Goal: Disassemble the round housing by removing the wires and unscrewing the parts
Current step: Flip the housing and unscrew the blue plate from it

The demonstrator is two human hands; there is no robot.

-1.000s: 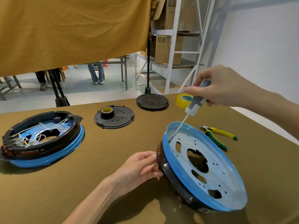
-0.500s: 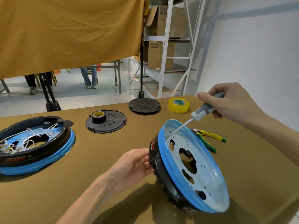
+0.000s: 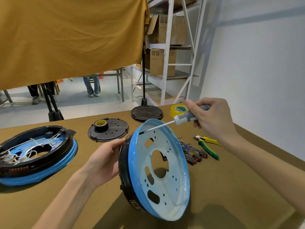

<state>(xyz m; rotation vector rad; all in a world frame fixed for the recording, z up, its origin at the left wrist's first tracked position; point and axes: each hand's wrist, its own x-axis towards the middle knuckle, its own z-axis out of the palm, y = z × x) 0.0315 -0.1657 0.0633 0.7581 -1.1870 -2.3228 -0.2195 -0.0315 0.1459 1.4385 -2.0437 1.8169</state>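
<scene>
Tilting round housing [image 3: 158, 169] on edge near desk [image 3: 231, 187] front, your left hand [image 3: 105, 161] grips its black rim. Your right hand [image 3: 212, 118] grips screwdriver [image 3: 171, 123], tip inside upper blue rim. Pliers [image 3: 208, 146] near right edge.

A yellow tape roll [image 3: 179, 110] is seen at the bench's [image 3: 82, 204] far edge. Cardboard boxes [image 3: 162, 61] are stored on a white shelf [image 3: 166, 50] behind, beside a hung ochre cloth [image 3: 69, 35].

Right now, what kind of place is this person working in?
Probably a workshop or storeroom. Metal shelving behind holds cardboard boxes, and the brown worktable carries tools like pliers and round housings being taken apart, one with a screwdriver.
</scene>
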